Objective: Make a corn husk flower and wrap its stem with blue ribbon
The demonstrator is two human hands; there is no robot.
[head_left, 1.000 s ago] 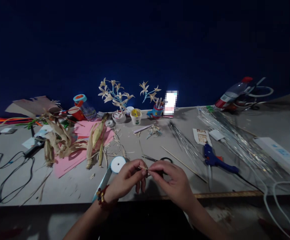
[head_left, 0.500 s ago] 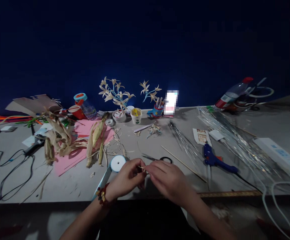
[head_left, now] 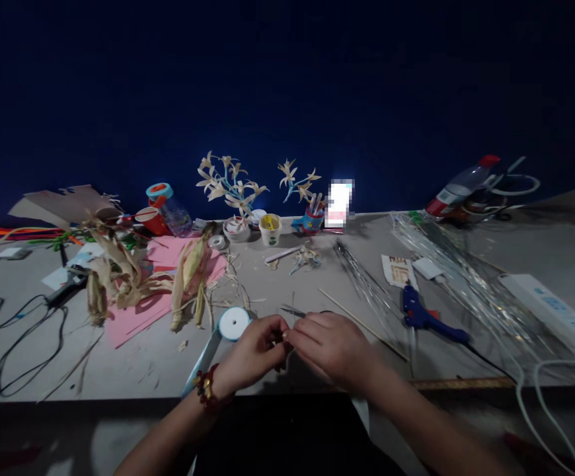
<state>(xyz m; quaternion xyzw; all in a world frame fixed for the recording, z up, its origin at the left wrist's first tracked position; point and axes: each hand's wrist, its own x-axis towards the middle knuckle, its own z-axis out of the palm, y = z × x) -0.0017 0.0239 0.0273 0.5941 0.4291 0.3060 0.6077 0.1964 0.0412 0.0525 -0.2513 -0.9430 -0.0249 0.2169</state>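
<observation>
Thin strand projects above left hand and right hand, whose fingertips meet; what they pinch cannot be told. Bottle label lettering is illegible.

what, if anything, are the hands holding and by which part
A small pale piece, apparently pinched in the left hand where that meets the right hand; most is hidden, so the part held cannot be told.

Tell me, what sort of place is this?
Probably a craft workspace: pale, handmade-looking flowers stand toward the back, dried husks lie on the left, and a blue glue gun lies on the right.
</observation>
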